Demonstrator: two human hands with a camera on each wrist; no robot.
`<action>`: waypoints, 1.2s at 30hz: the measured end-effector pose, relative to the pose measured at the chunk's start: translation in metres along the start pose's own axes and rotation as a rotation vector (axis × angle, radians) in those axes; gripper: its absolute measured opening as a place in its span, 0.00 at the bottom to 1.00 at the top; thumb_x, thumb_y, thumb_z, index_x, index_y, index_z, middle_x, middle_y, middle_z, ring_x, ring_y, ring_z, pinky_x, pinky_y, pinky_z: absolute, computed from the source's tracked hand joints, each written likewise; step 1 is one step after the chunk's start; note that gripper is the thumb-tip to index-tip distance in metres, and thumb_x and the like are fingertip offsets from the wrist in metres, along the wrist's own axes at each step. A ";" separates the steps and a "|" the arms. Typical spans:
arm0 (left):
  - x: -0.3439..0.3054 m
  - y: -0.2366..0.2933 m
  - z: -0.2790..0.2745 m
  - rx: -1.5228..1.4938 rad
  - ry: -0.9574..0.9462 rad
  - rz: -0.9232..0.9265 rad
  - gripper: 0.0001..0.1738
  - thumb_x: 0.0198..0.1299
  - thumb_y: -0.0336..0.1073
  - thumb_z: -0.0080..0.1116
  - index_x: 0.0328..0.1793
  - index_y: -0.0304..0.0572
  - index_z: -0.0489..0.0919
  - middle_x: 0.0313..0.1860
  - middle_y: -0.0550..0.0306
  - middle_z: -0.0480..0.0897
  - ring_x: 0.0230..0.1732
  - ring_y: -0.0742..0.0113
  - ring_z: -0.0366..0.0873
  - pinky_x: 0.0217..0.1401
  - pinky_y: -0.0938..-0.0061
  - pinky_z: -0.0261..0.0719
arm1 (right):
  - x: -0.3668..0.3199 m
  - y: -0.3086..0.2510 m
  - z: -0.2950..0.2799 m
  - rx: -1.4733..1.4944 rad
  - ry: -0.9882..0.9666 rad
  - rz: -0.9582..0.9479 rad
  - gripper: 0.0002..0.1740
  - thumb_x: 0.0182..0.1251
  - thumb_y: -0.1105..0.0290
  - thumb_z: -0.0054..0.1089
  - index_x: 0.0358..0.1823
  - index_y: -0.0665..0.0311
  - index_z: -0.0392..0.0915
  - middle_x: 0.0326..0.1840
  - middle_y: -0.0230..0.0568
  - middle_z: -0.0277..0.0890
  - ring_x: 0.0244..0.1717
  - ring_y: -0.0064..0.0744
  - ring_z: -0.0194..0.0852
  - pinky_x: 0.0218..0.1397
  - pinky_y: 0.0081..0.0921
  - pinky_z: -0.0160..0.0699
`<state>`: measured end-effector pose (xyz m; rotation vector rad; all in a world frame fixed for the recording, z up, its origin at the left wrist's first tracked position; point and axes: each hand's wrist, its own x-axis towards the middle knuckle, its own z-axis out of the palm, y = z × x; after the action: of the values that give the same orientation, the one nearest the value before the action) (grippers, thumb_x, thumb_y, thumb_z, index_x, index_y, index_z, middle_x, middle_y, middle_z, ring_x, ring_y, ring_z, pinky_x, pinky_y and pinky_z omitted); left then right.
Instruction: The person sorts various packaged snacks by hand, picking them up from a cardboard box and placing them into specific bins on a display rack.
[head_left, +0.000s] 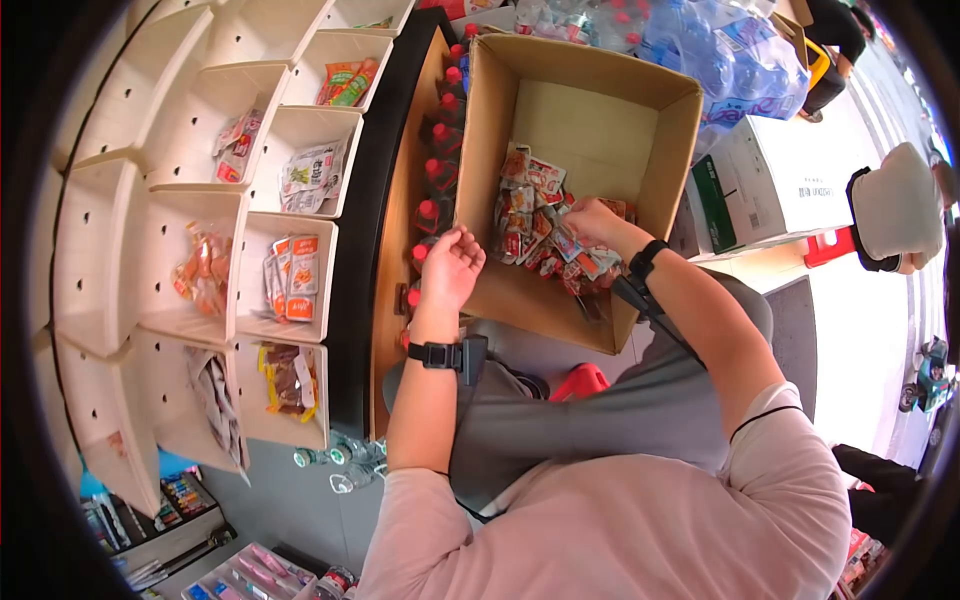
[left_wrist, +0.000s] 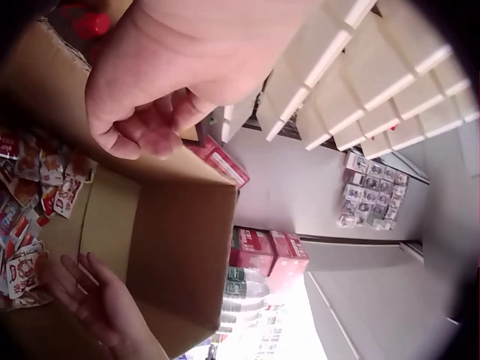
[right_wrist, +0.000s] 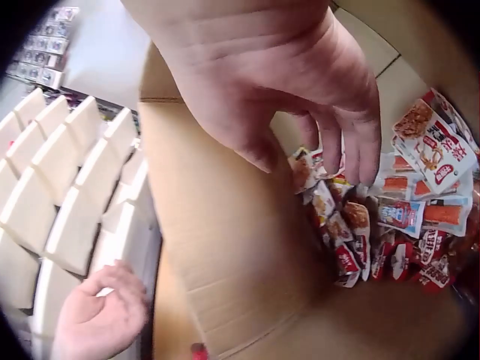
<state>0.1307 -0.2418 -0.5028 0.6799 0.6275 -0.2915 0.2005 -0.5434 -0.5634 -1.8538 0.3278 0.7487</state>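
An open cardboard box (head_left: 590,120) stands in front of the person, with many small snack packets (head_left: 517,225) heaped at its near end. Over this heap the right hand (head_left: 597,222) reaches down inside the box. In the right wrist view, the fingers of the right hand (right_wrist: 300,97) hang loosely bent above the packets (right_wrist: 431,150), with nothing gripped. The left hand (head_left: 452,270) is held palm up by the box's left edge, fingers loosely curled. No item shows in the left hand (left_wrist: 176,82) in the left wrist view.
White bins (head_left: 325,235) on the left hold sorted snack packs. Bottles with red caps (head_left: 430,215) line the box's left side. Wrapped water bottles (head_left: 745,65) and a white carton (head_left: 790,185) stand to the right. A red stool (head_left: 583,382) shows below the box.
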 end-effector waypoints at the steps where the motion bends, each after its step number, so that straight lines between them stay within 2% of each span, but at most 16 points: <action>1: 0.007 -0.004 -0.007 -0.003 0.028 -0.015 0.05 0.68 0.35 0.60 0.47 0.47 0.81 0.38 0.64 0.82 0.40 0.67 0.80 0.51 0.65 0.80 | 0.031 0.012 0.001 -0.063 -0.053 0.016 0.18 0.66 0.61 0.63 0.47 0.69 0.77 0.38 0.41 0.79 0.31 0.32 0.79 0.30 0.33 0.79; 3: 0.014 -0.008 -0.019 0.019 0.050 -0.095 0.05 0.68 0.36 0.59 0.47 0.48 0.81 0.37 0.64 0.82 0.38 0.67 0.79 0.47 0.66 0.78 | 0.064 0.025 0.016 -0.119 -0.059 0.036 0.21 0.65 0.55 0.65 0.45 0.69 0.82 0.42 0.45 0.82 0.40 0.35 0.82 0.42 0.37 0.82; 6: 0.001 0.006 0.007 0.067 -0.033 -0.203 0.06 0.68 0.37 0.59 0.47 0.48 0.80 0.38 0.64 0.83 0.38 0.68 0.79 0.46 0.66 0.77 | 0.120 0.058 0.061 -0.082 0.250 -0.155 0.26 0.63 0.54 0.68 0.51 0.71 0.82 0.44 0.48 0.84 0.44 0.37 0.82 0.50 0.36 0.80; 7: 0.005 0.008 0.007 0.091 -0.041 -0.197 0.06 0.68 0.38 0.59 0.47 0.48 0.81 0.38 0.64 0.83 0.38 0.68 0.79 0.45 0.66 0.77 | 0.125 0.055 0.069 -0.195 0.343 -0.127 0.32 0.62 0.49 0.70 0.56 0.70 0.82 0.49 0.53 0.85 0.50 0.41 0.83 0.57 0.36 0.77; 10: 0.013 0.012 0.007 0.128 0.001 -0.180 0.07 0.67 0.38 0.59 0.48 0.48 0.81 0.38 0.64 0.83 0.38 0.69 0.79 0.46 0.67 0.76 | 0.101 0.002 0.079 -0.124 0.134 0.043 0.40 0.60 0.40 0.68 0.59 0.71 0.81 0.57 0.56 0.83 0.58 0.48 0.82 0.63 0.40 0.75; 12: 0.016 0.011 0.002 0.143 0.001 -0.194 0.07 0.67 0.38 0.59 0.48 0.49 0.81 0.38 0.65 0.83 0.39 0.70 0.78 0.47 0.70 0.75 | 0.113 0.013 0.100 -0.087 0.129 0.100 0.44 0.59 0.36 0.67 0.60 0.73 0.81 0.58 0.58 0.83 0.61 0.50 0.82 0.66 0.42 0.74; 14: 0.022 0.009 0.001 0.158 -0.015 -0.193 0.08 0.67 0.38 0.59 0.48 0.49 0.81 0.38 0.65 0.83 0.39 0.71 0.78 0.47 0.71 0.74 | 0.148 0.035 0.120 -0.058 0.266 0.060 0.46 0.59 0.35 0.67 0.58 0.76 0.81 0.55 0.60 0.84 0.61 0.51 0.82 0.68 0.42 0.72; 15: 0.023 0.008 0.001 0.159 -0.009 -0.202 0.08 0.67 0.39 0.59 0.49 0.49 0.81 0.38 0.65 0.83 0.39 0.72 0.78 0.47 0.72 0.75 | 0.155 0.041 0.123 -0.021 0.314 0.050 0.48 0.57 0.35 0.69 0.58 0.79 0.79 0.53 0.62 0.84 0.60 0.52 0.83 0.66 0.41 0.74; 18: 0.027 0.003 0.001 0.188 -0.037 -0.223 0.08 0.67 0.39 0.59 0.49 0.49 0.81 0.39 0.65 0.82 0.38 0.72 0.78 0.47 0.73 0.74 | 0.164 0.044 0.121 0.092 0.236 0.002 0.48 0.57 0.38 0.71 0.60 0.80 0.78 0.55 0.64 0.83 0.60 0.53 0.83 0.64 0.40 0.76; 19: 0.027 0.002 0.004 0.192 -0.034 -0.230 0.08 0.67 0.39 0.58 0.49 0.49 0.80 0.38 0.65 0.82 0.38 0.73 0.77 0.46 0.74 0.74 | 0.175 0.048 0.123 -0.002 0.272 0.079 0.46 0.56 0.42 0.74 0.60 0.80 0.77 0.56 0.64 0.83 0.59 0.52 0.84 0.62 0.39 0.78; 23: 0.029 -0.004 0.002 0.216 -0.079 -0.245 0.08 0.68 0.39 0.57 0.49 0.49 0.79 0.38 0.65 0.82 0.38 0.73 0.77 0.46 0.74 0.74 | 0.211 0.080 0.140 -0.078 0.458 0.080 0.41 0.57 0.44 0.73 0.60 0.74 0.77 0.56 0.60 0.84 0.58 0.56 0.84 0.62 0.43 0.79; 26: 0.028 -0.005 0.002 0.224 -0.094 -0.235 0.08 0.68 0.40 0.57 0.49 0.49 0.79 0.38 0.65 0.82 0.37 0.73 0.77 0.46 0.74 0.74 | 0.219 0.091 0.141 0.022 0.453 -0.035 0.39 0.57 0.48 0.74 0.60 0.72 0.77 0.54 0.59 0.85 0.58 0.54 0.84 0.61 0.42 0.79; 29: 0.025 -0.009 0.000 0.227 -0.093 -0.226 0.08 0.68 0.39 0.57 0.49 0.49 0.79 0.37 0.65 0.82 0.37 0.74 0.77 0.45 0.74 0.73 | 0.220 0.099 0.138 0.153 0.378 0.020 0.32 0.61 0.55 0.73 0.59 0.71 0.77 0.52 0.58 0.85 0.55 0.52 0.85 0.58 0.41 0.80; 32: 0.026 -0.008 0.001 0.234 -0.087 -0.216 0.08 0.68 0.39 0.57 0.48 0.48 0.79 0.37 0.65 0.82 0.37 0.74 0.77 0.45 0.75 0.73 | 0.211 0.101 0.139 0.010 0.468 -0.306 0.25 0.65 0.62 0.71 0.57 0.71 0.76 0.42 0.51 0.85 0.37 0.41 0.85 0.41 0.36 0.82; 33: 0.027 -0.009 0.000 0.232 -0.093 -0.213 0.08 0.68 0.39 0.57 0.48 0.48 0.79 0.37 0.65 0.82 0.37 0.74 0.77 0.44 0.75 0.74 | 0.207 0.100 0.135 0.004 0.362 -0.154 0.22 0.67 0.64 0.68 0.56 0.70 0.76 0.40 0.50 0.85 0.37 0.41 0.84 0.41 0.36 0.80; 36: 0.027 -0.008 0.001 0.228 -0.084 -0.204 0.08 0.68 0.39 0.57 0.48 0.48 0.80 0.37 0.65 0.82 0.36 0.74 0.77 0.44 0.74 0.74 | 0.209 0.117 0.129 -0.246 0.401 -0.307 0.21 0.67 0.65 0.67 0.56 0.70 0.76 0.40 0.48 0.84 0.38 0.40 0.83 0.43 0.37 0.79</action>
<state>0.1485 -0.2499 -0.5236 0.8190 0.5889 -0.5846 0.2532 -0.4482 -0.8131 -2.2227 0.2013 0.2093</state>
